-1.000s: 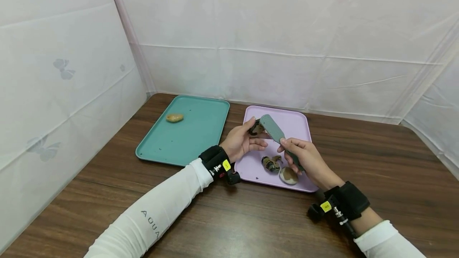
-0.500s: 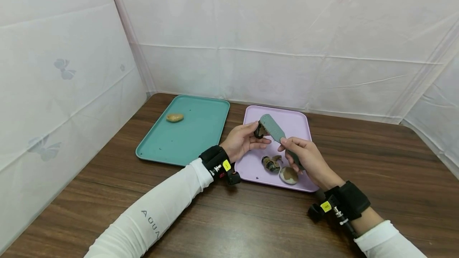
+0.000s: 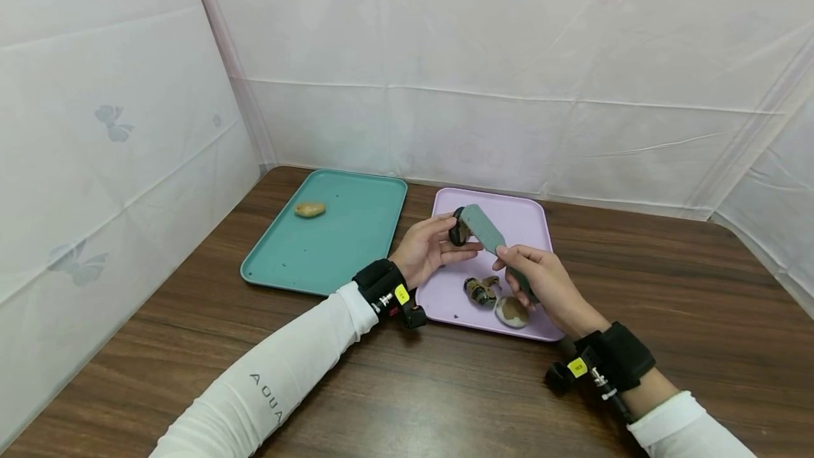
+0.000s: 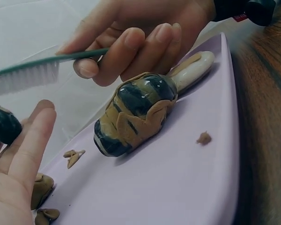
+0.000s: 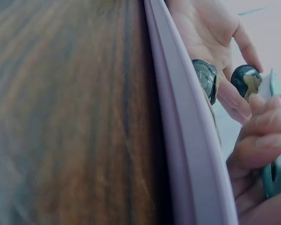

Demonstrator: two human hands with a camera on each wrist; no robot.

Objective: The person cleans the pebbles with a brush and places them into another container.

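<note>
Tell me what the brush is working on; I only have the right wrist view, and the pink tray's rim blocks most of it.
Observer: The head view shows the left hand pinching a small dark stone above the pink tray, with the green brush against it.
Operator: Report what else sits in that tray.
Observer: The left wrist view shows a dark stone caked in brown clay lying there, with a pale stone beside it and clay crumbs around.
Operator: Check the other tray.
Observer: The teal tray holds one tan lump near its far left corner.
Operator: Confirm the grip on the brush.
Observer: The right hand grips its handle.
</note>
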